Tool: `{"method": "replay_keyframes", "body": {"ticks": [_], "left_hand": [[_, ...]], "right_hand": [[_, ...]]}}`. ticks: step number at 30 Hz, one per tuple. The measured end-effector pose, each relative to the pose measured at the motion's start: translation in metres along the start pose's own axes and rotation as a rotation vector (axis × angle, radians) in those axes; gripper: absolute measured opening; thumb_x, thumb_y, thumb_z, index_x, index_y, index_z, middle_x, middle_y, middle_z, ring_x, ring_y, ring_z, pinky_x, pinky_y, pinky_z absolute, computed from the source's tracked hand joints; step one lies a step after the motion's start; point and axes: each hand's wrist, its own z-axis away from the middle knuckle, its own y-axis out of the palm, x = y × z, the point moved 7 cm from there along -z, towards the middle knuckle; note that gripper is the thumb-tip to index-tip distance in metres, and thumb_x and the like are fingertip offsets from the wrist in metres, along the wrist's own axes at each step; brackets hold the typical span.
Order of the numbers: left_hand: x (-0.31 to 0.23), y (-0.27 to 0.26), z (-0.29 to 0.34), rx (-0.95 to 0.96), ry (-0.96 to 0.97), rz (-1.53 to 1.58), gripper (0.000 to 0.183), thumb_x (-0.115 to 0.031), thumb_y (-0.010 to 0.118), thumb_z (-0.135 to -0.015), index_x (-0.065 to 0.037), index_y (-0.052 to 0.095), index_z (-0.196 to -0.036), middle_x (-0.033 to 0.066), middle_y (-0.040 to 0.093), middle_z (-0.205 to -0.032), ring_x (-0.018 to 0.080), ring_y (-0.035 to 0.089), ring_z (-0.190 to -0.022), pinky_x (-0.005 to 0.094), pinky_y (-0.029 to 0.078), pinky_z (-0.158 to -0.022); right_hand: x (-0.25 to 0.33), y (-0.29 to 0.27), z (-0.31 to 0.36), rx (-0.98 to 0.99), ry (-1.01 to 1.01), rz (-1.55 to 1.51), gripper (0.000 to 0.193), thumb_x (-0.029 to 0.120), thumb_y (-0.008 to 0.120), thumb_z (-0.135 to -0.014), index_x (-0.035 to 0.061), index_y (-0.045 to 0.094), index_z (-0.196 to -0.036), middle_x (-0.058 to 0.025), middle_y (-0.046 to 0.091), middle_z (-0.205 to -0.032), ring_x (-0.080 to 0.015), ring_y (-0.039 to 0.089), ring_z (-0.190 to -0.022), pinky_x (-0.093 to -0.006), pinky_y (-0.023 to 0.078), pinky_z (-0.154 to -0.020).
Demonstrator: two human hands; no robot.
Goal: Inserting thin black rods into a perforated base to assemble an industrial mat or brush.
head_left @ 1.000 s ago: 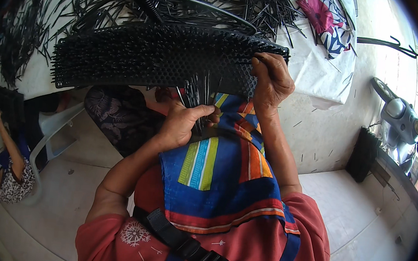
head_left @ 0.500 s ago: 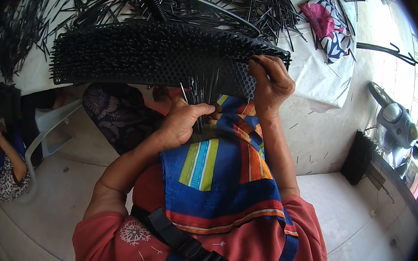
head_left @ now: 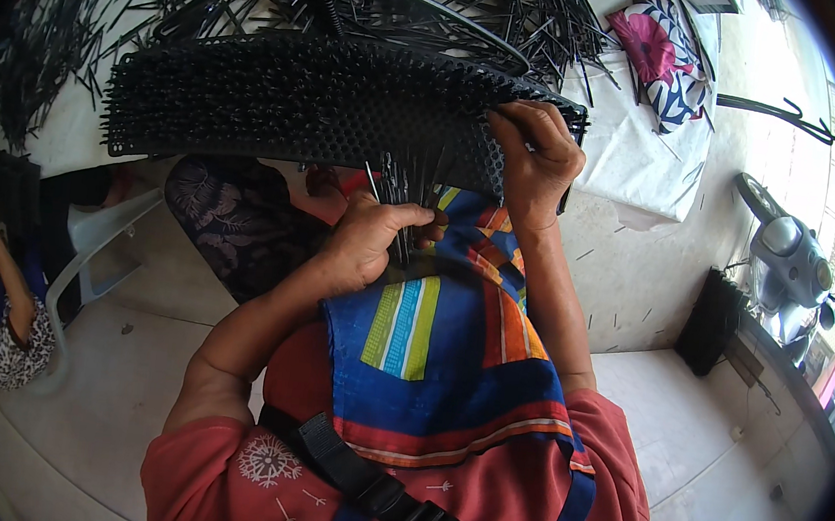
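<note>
A long, slightly curved black panel with honeycomb holes (head_left: 467, 147) lies across the near edge of the table. Short black tips bristle densely over its left and far parts, while bare holes show right of the middle. Below it, my left hand (head_left: 364, 238) is closed around a bundle of thin black strips (head_left: 400, 181). A thin stick with a pale shine (head_left: 372, 182) stands up beside them. My right hand (head_left: 545, 162) is at the panel's right end, thumb and fingers pinched together over the holes. Whatever is in that pinch is too small to make out.
Loose black strips (head_left: 461, 16) cover much of the white-covered table (head_left: 637, 171). A patterned cloth bundle (head_left: 658, 58) sits at the far right. A person (head_left: 9, 322) is beside a pale chair (head_left: 86, 259) at left. A scooter (head_left: 790, 256) stands at right.
My right hand has shifted slightly left and up along the panel, still pinched. My left hand keeps its hold on the strips. The person at left has raised an arm.
</note>
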Motion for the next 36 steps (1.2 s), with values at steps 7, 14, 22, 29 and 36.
{"method": "replay_keyframes", "body": {"ticks": [7, 14, 22, 29, 36], "left_hand": [[0.002, -0.003, -0.003, 0.031, -0.034, 0.059, 0.020, 0.000, 0.062, -0.082, 0.001, 0.060, -0.102, 0.0141, 0.069, -0.089, 0.0213, 0.067, -0.073, 0.0306, 0.052, -0.063], [-0.003, 0.003, 0.003, 0.090, 0.009, 0.093, 0.016, 0.000, 0.062, -0.081, 0.003, 0.065, -0.096, 0.0142, 0.070, -0.086, 0.0213, 0.067, -0.073, 0.0323, 0.051, -0.065], [-0.007, -0.001, 0.015, 0.120, 0.026, 0.011, 0.021, 0.002, 0.063, -0.081, 0.000, 0.064, -0.101, 0.0143, 0.070, -0.086, 0.0218, 0.068, -0.070, 0.0299, 0.053, -0.061], [-0.016, -0.013, 0.022, 0.219, 0.017, 0.095, 0.021, 0.000, 0.062, -0.083, 0.000, 0.063, -0.103, 0.0148, 0.069, -0.086, 0.0227, 0.069, -0.073, 0.0294, 0.055, -0.060], [-0.007, -0.020, 0.019, 0.073, 0.033, 0.108, 0.025, -0.001, 0.062, -0.085, 0.000, 0.059, -0.110, 0.0145, 0.067, -0.088, 0.0240, 0.068, -0.073, 0.0332, 0.058, -0.064]], "right_hand": [[0.002, 0.003, 0.006, 0.005, -0.029, 0.264, 0.016, 0.001, 0.073, -0.074, 0.0038, 0.069, -0.089, -0.0099, 0.063, -0.076, -0.0223, 0.065, -0.067, -0.0294, 0.048, -0.059], [0.004, 0.000, 0.016, 0.032, -0.033, 0.190, 0.015, 0.004, 0.074, -0.074, 0.0024, 0.069, -0.088, -0.0101, 0.065, -0.075, -0.0202, 0.064, -0.066, -0.0293, 0.047, -0.058], [-0.005, 0.042, 0.057, 0.492, 0.687, -0.352, 0.008, 0.003, 0.072, -0.078, -0.0017, 0.067, -0.076, -0.0028, 0.063, -0.065, -0.0068, 0.054, -0.055, -0.0222, 0.041, -0.050], [-0.007, 0.065, 0.058, 0.530, 0.769, -0.623, 0.006, 0.004, 0.070, -0.081, -0.0003, 0.066, -0.080, -0.0013, 0.060, -0.062, -0.0034, 0.044, -0.044, -0.0201, 0.030, -0.040], [-0.004, 0.070, 0.056, 0.589, 0.678, -0.367, 0.008, 0.003, 0.068, -0.081, 0.0009, 0.063, -0.076, 0.0011, 0.056, -0.059, -0.0034, 0.045, -0.046, -0.0203, 0.031, -0.041]]}}
